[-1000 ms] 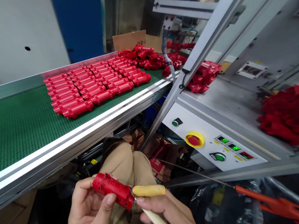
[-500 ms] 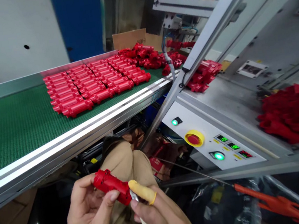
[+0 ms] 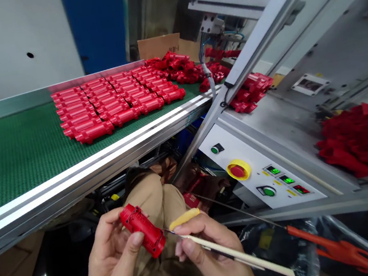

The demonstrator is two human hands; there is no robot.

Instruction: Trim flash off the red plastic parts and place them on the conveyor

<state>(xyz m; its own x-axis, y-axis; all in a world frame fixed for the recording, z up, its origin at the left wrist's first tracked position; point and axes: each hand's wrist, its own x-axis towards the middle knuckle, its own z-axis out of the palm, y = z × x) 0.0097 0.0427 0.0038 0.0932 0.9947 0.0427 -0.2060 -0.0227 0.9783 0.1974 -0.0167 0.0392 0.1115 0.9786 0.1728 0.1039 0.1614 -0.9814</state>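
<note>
My left hand (image 3: 108,264) is closed round a red plastic cylindrical part (image 3: 145,232), thumb along its side and fingers behind it. The part is tilted, its lower end toward my right hand. In my right hand (image 3: 214,248) is a slim cream-handled knife (image 3: 246,257), pinched near its thin metal tip. That tip is at the lower right end of the red part; whether it touches is too small to tell. A yellow finger cot (image 3: 184,218) covers the right index finger. Both hands are over the person's lap.
Rows of similar red parts (image 3: 93,132) lie on a green conveyor belt (image 3: 17,158), with a loose heap (image 3: 180,67) behind. To the right, a metal frame (image 3: 247,54) carries a control panel with a red emergency button (image 3: 238,170). More red parts (image 3: 360,139) lie far right.
The knife has swung, its handle now pointing right instead of down. The red part has turned to a steeper tilt. Green button lights on the panel have gone dark.
</note>
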